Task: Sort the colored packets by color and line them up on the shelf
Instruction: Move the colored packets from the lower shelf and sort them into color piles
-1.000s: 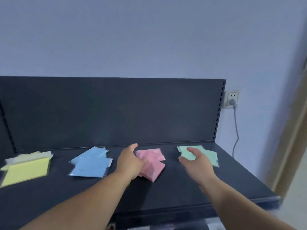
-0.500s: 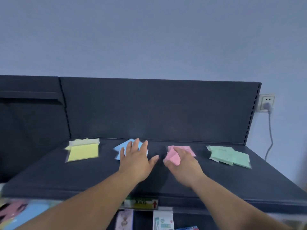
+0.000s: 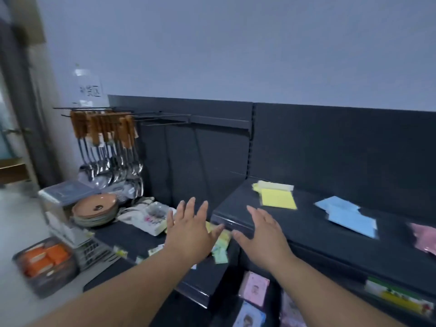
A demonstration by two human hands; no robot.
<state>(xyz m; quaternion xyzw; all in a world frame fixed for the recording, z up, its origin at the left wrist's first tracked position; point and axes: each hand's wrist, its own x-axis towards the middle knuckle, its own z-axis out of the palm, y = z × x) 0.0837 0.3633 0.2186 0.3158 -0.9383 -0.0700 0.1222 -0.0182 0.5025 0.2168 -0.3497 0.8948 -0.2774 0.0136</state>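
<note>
On the dark upper shelf (image 3: 236, 223) lie a yellow packet pile (image 3: 277, 197), a blue packet pile (image 3: 346, 214) and, at the right edge, a pink packet pile (image 3: 424, 237). My left hand (image 3: 190, 232) hovers with fingers spread over the lower shelf to the left, above several loose yellow and green packets (image 3: 220, 246) partly hidden under it. My right hand (image 3: 264, 234) is open, fingers straight, over the upper shelf's front left corner. Both hands hold nothing.
On the lower shelf (image 3: 127, 237) at left sit stacked brown plates (image 3: 95, 208), a white pouch (image 3: 148, 215), hanging ladles (image 3: 111, 156) and a bin of orange packs (image 3: 44, 258). Boxed goods (image 3: 256, 289) stand below the upper shelf.
The view has swung left; the piles now sit to the right. Both hands left the blue and pink piles and moved left, toward the lower shelf's loose packets.
</note>
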